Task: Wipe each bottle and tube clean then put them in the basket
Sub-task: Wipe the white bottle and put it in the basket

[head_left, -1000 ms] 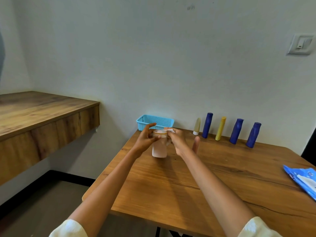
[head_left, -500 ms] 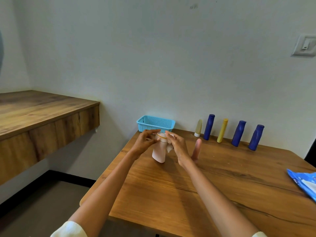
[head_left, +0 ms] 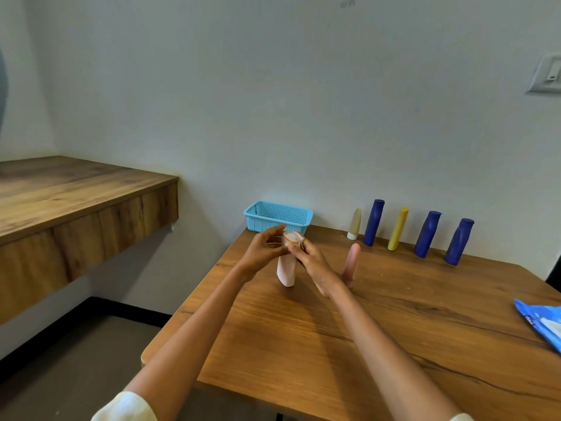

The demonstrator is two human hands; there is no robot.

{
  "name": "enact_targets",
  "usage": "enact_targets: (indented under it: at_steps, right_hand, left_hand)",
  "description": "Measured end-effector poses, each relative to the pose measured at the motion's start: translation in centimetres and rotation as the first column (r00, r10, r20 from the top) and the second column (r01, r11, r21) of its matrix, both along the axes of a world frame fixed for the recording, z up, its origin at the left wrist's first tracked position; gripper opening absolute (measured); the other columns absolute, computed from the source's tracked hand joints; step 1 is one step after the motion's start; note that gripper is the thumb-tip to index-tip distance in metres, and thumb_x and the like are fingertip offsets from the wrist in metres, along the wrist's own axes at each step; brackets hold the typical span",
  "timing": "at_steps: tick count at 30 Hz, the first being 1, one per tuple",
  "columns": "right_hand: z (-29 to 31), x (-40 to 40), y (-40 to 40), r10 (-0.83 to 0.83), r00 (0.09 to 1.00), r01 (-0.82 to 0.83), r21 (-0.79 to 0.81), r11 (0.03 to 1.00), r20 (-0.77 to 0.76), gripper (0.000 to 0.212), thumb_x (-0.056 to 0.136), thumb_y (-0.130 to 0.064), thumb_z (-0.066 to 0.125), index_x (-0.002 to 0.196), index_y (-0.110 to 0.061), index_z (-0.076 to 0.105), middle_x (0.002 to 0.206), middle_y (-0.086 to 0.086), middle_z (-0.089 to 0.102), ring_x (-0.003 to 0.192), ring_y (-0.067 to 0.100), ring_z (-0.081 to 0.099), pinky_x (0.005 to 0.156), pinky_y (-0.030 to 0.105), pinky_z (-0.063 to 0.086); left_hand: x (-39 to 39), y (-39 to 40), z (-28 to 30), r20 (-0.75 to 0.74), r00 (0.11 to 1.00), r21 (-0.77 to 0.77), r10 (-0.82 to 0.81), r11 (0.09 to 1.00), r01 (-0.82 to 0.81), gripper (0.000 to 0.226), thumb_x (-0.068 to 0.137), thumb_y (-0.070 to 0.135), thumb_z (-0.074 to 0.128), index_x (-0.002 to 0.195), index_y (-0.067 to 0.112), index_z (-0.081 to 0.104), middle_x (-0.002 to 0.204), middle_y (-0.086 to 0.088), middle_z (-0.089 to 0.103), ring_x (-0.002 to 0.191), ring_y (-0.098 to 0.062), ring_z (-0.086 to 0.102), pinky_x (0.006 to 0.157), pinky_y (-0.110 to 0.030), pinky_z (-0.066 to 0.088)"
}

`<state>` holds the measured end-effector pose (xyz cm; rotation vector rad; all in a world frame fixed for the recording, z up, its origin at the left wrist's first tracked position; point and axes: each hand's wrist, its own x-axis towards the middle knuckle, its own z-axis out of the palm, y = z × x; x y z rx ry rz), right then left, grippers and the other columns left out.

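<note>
Near the far left corner of the wooden table (head_left: 379,338), both bare hands meet around a pale pink bottle (head_left: 287,270). It is tilted, its top leaning toward the person, its lower end close to or on the tabletop; contact there is hard to judge. The left hand (head_left: 264,253) has its fingers curled around the bottle's upper part from the left, thumb reaching to the rim. The right hand (head_left: 315,265) closes its fingertips at the bottle's top from the right side, pinched in tight; whether a wipe sits under them I cannot tell from here.

Just behind the hands, against the wall, a light blue basket (head_left: 277,217) stands at the table's back left corner. To the right of the right wrist a pink tube (head_left: 350,262) stands upright, on its own. Along the wall runs a row of uprights, well apart from the hands: a small beige tube (head_left: 354,223) with a white cap, a dark blue bottle (head_left: 374,222), a yellow tube (head_left: 398,228), and two more dark blue bottles (head_left: 427,234) (head_left: 459,242). At the table's right edge lies a blue packet (head_left: 543,326), partly cut off from sight.
</note>
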<state>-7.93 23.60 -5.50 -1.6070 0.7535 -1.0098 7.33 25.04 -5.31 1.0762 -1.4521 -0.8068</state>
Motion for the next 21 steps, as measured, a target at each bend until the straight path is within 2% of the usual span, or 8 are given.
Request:
enact_targets:
  at_steps: [3, 5, 8, 10, 12, 14, 16, 21]
  right_hand:
    - [-0.1, -0.2, -0.1, -0.177, 0.984, 0.174, -0.133, 0.976, -0.008, 0.025, 0.082, -0.037, 0.068, 0.106, -0.03, 0.067, 0.102, -0.005, 0.071, 0.097, 0.006, 0.064, 0.079, 0.02, 0.05]
    - [-0.6, 0.0, -0.5, -0.341, 0.94, 0.335, -0.198, 0.921, 0.008, 0.014, 0.078, -0.039, 0.073, 0.086, -0.028, 0.072, 0.083, 0.001, 0.073, 0.081, 0.01, 0.064, 0.068, 0.028, 0.048]
    - [-0.7, -0.1, -0.6, -0.435, 0.9, 0.424, -0.289, 0.858, 0.03, 0.011, 0.078, -0.033, 0.074, 0.079, -0.023, 0.072, 0.073, 0.001, 0.071, 0.069, 0.01, 0.061, 0.06, 0.026, 0.043]
    - [-0.5, -0.2, -0.5, -0.435, 0.899, 0.429, -0.29, 0.855, 0.046, 0.012, 0.078, -0.03, 0.074, 0.086, -0.021, 0.071, 0.077, -0.003, 0.07, 0.073, 0.008, 0.063, 0.06, 0.018, 0.045]
    - [-0.6, 0.1, -0.6, -0.407, 0.911, 0.411, -0.218, 0.885, 0.067, 0.026, 0.08, -0.028, 0.073, 0.104, -0.017, 0.069, 0.092, -0.004, 0.07, 0.086, 0.008, 0.065, 0.067, 0.012, 0.048]
    - [-0.8, 0.7, -0.8, -0.366, 0.928, 0.372, -0.12, 0.92, 0.07, 0.039, 0.085, -0.027, 0.067, 0.122, -0.014, 0.061, 0.111, -0.002, 0.067, 0.1, 0.008, 0.062, 0.079, 0.017, 0.051]
    - [-1.1, 1.1, -0.9, -0.361, 0.931, 0.364, -0.12, 0.924, 0.044, 0.04, 0.09, -0.023, 0.061, 0.128, -0.014, 0.055, 0.118, -0.003, 0.063, 0.105, 0.008, 0.059, 0.084, 0.02, 0.05]
    - [-1.1, 0.7, -0.9, -0.534, 0.84, 0.541, -0.078, 0.838, 0.094, 0.019, 0.085, -0.025, 0.067, 0.101, -0.017, 0.059, 0.101, 0.002, 0.065, 0.091, 0.016, 0.062, 0.075, 0.031, 0.052]
  left_hand:
    - [0.0, -0.2, 0.0, -0.07, 0.997, -0.002, -0.023, 1.0, 0.023, 0.071, 0.082, 0.002, 0.068, 0.141, 0.022, 0.036, 0.117, -0.002, 0.058, 0.106, -0.011, 0.058, 0.084, -0.019, 0.052]
    - [0.1, -0.4, -0.2, -0.12, 0.992, 0.005, -0.029, 1.0, 0.03, 0.075, 0.08, 0.002, 0.07, 0.142, 0.024, 0.034, 0.121, -0.005, 0.057, 0.111, -0.015, 0.057, 0.087, -0.023, 0.052]
    - [0.1, -0.5, -0.5, -0.157, 0.987, 0.014, -0.028, 0.999, 0.031, 0.076, 0.078, 0.005, 0.072, 0.141, 0.025, 0.034, 0.123, -0.006, 0.057, 0.111, -0.014, 0.058, 0.089, -0.024, 0.053]
    - [0.1, -0.6, -0.6, -0.147, 0.989, 0.011, -0.011, 1.0, 0.013, 0.075, 0.078, 0.008, 0.073, 0.141, 0.024, 0.035, 0.122, -0.005, 0.057, 0.109, -0.012, 0.059, 0.088, -0.023, 0.053]
    - [0.1, -0.7, -0.7, -0.127, 0.992, 0.013, 0.007, 1.0, -0.005, 0.075, 0.077, 0.011, 0.074, 0.14, 0.021, 0.035, 0.123, -0.004, 0.057, 0.109, -0.012, 0.059, 0.089, -0.024, 0.052]
    - [-0.1, -0.8, -1.0, -0.086, 0.996, 0.019, 0.02, 1.0, -0.019, 0.072, 0.076, 0.014, 0.075, 0.138, 0.017, 0.039, 0.124, -0.004, 0.057, 0.11, -0.013, 0.058, 0.089, -0.025, 0.051]
    - [-0.4, -0.7, -1.1, -0.054, 0.998, 0.007, 0.041, 0.999, -0.041, 0.068, 0.076, 0.014, 0.076, 0.136, 0.013, 0.043, 0.123, -0.002, 0.058, 0.111, -0.014, 0.057, 0.09, -0.025, 0.051]
    - [-0.9, -0.7, -0.9, -0.072, 0.997, 0.002, 0.037, 0.999, -0.037, 0.061, 0.076, 0.009, 0.075, 0.13, 0.016, 0.048, 0.121, -0.003, 0.059, 0.113, -0.018, 0.056, 0.092, -0.028, 0.05]
